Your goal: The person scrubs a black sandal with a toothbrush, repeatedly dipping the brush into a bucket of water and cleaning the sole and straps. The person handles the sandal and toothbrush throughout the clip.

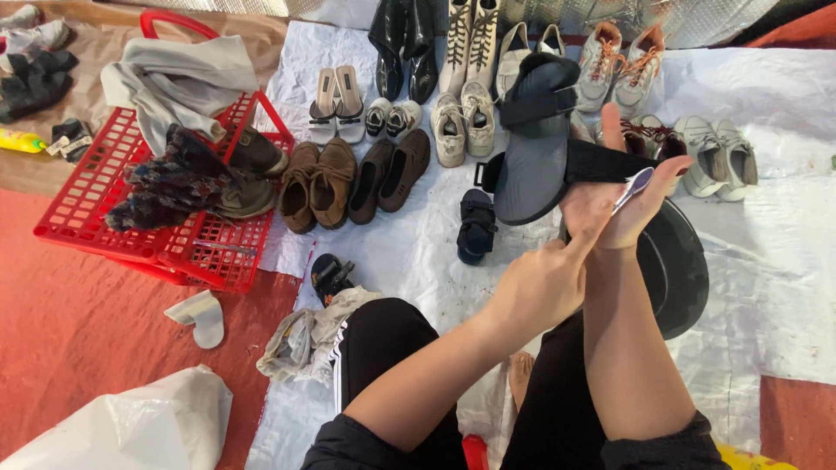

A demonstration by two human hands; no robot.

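Observation:
My right hand (625, 211) is raised over my lap and grips a black strapped sandal (531, 148) by its strap, sole side toward me. A thin pale lilac tool handle (638, 185) is pinched in the same hand. My left hand (535, 287) is curled below it, and its extended index finger touches the heel of my right hand next to the sandal's edge. Nothing shows inside the left hand. The matching black sandal (477, 224) lies on the white sheet (784, 261) just below the held one.
Rows of shoes, boots and sneakers (461, 122) line the sheet ahead. At the left stands a red plastic basket (96, 200) holding grey cloth and shoes. A black round basin (679, 265) sits behind my right arm. Rags (305, 339) and a white bag (131, 426) lie near my left knee.

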